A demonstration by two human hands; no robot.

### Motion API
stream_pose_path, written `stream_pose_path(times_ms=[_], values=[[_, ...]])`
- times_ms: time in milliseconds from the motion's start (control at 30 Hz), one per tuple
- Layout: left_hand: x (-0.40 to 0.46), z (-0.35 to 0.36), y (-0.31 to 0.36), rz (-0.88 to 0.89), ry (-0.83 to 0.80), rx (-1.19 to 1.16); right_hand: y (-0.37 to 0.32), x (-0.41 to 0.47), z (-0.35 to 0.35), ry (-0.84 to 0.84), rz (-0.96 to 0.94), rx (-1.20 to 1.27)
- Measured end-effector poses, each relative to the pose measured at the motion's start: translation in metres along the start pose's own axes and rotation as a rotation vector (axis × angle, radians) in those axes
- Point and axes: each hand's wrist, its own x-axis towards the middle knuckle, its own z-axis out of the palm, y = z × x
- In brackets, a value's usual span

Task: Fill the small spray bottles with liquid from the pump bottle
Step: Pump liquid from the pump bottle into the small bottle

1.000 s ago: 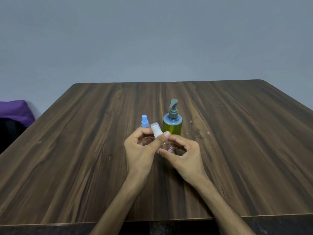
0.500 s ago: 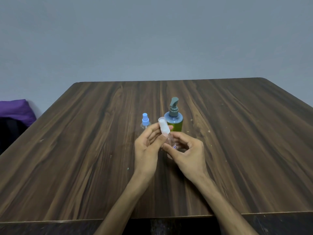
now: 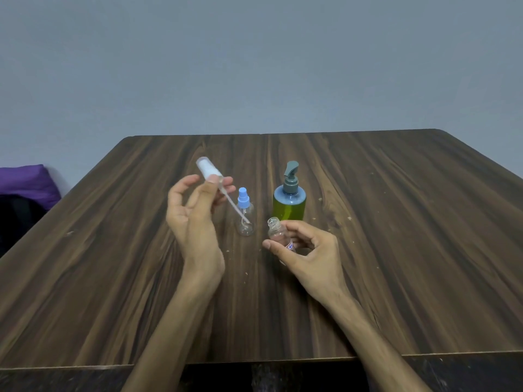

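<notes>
Dark wood-grain bench (image 3: 113,278) stands against a plain grey wall, with a purple bundle (image 3: 27,183) off its left edge. Left hand (image 3: 192,216) pinches a white sprayer (image 3: 209,172) between thumb and fingers, other fingers loosely curled; the dip tube (image 3: 235,206) trails down to the right, clear of any neck. Right hand (image 3: 308,250) grips an open bottle (image 3: 278,236) with thumb and fingers curled round it, held tilted just above the bench near its centre, neck bare. Pump bottle (image 3: 289,200) of yellow-green liquid stands upright just behind that hand. A second spray bottle (image 3: 245,215), blue-capped and apparently empty, stands left of the pump bottle. Step in hand, as judged: cap removal is complete, filling has not begun. Recommended procedure: lay the sprayer on the bench so that the tube tip is off the surface, or keep it pinched well aside; bring the open neck directly under the pump spout, bottle upright; press the pump with slow, short strokes. The narrow neck will probably spill if misaligned.
</notes>
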Motion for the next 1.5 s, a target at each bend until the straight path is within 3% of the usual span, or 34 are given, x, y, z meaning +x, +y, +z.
stream_pose_path(times_ms=[100,200,367,567,767,967,1067,1200,1367,1500], values=[[0.020,-0.013,0.003,-0.043,0.078,0.056,0.002,0.000,0.001,-0.007,0.010,0.009],[0.042,-0.036,-0.013,-0.081,0.047,0.315,0.003,0.000,0.000,-0.007,0.015,0.023],[0.058,-0.075,-0.057,-0.031,-0.165,1.007,0.003,0.000,0.001,-0.011,0.009,0.016],[0.069,-0.074,-0.069,0.224,-0.406,1.284,0.003,0.000,0.000,-0.016,0.002,-0.009],[0.072,-0.077,-0.077,0.267,-0.453,1.239,0.003,0.000,0.000,-0.018,-0.002,-0.006],[0.062,-0.082,-0.067,0.194,-0.473,1.155,0.003,0.000,0.001,-0.020,0.012,0.007],[0.056,-0.081,-0.057,0.192,-0.392,1.076,0.004,0.000,0.002,-0.023,0.016,0.017],[0.027,-0.069,-0.042,0.384,-0.213,0.807,0.001,0.000,0.001,-0.034,0.008,0.032],[-0.022,-0.039,-0.042,0.263,-0.506,0.729,-0.001,0.001,0.002,-0.017,-0.076,-0.005],[-0.029,-0.022,-0.055,0.098,-0.510,0.644,0.004,0.004,0.001,0.007,-0.066,-0.017]])
